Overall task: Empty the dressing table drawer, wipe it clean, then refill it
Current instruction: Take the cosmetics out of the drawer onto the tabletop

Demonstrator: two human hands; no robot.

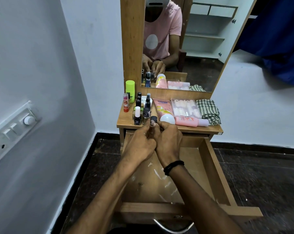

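Wooden drawer (213, 168) stands pulled out under the dressing table surface (216, 127), its bare bottom showing white scuffs. Both hands meet over the drawer's back end, at the surface's front edge. Left hand (139, 144) & right hand (168, 141) have fingers curled round a small black-capped bottle (153, 119); only its cap & neck show above the fingertips. Black wristband (173, 167) on right wrist.

Along the surface's left side: green-capped bottle (130, 90) at the back corner, red lip balm stick (126, 105) near the left edge, a cluster of nail polish bottles (137, 118) w/ a dark spray bottle (148, 101) behind. Mid-surface: pink tube (162, 108) lying cap toward the front, clear pack of mini bottles (186, 108) beside it, pink bottle (190, 121) on its side at the front edge. Folded checked cloth (209, 111) sits by the right edge. Mirror (202, 48) behind reflects the hands & items
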